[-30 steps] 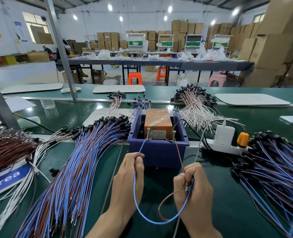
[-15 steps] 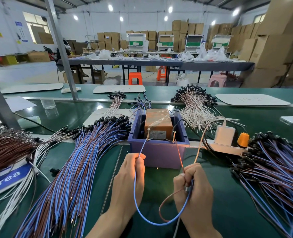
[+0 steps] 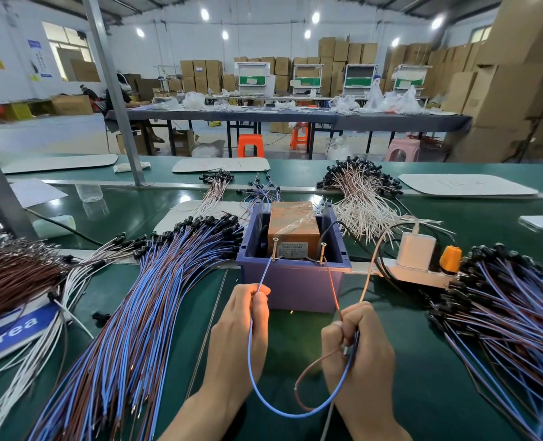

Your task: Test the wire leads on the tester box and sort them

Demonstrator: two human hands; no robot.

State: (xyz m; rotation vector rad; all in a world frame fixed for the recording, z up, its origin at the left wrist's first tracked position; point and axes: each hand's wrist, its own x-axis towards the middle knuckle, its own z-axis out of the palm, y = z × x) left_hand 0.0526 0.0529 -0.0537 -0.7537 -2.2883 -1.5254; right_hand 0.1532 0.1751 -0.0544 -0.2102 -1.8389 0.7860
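Left hand [image 3: 241, 332] pinches blue lead [image 3: 266, 274], right hand [image 3: 359, 354] clenches brown lead [image 3: 332, 288]. Tips meet tester box [image 3: 292, 224] screws [image 3: 275, 248] at 12 o'clock. Advice: press both firm, no slipping.

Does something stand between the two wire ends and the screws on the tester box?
Nothing visible does. The blue lead from the left hand reaches the left screw, the brown lead from the right hand the right screw.
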